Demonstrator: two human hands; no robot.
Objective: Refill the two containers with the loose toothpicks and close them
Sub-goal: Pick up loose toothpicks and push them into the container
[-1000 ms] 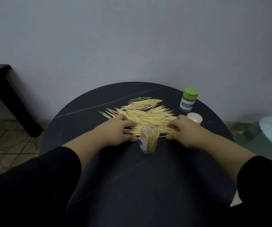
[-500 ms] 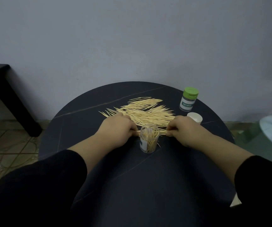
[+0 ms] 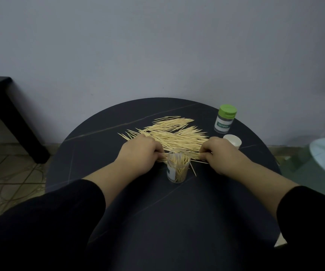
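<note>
Versus 1 s ago, grips tightened: left hand (image 3: 140, 151) and right hand (image 3: 224, 155) each pinch an end of a toothpick bundle (image 3: 196, 157), just 12 o'clock of the open jar (image 3: 178, 169); loose pile (image 3: 173, 133) beyond on the worktop (image 3: 177, 212).

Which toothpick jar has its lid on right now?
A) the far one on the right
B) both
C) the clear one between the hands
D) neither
A: the far jar wears its green lid, while the clear jar stands open with toothpicks sticking up inside, and a white cap lies apart from it.
</note>
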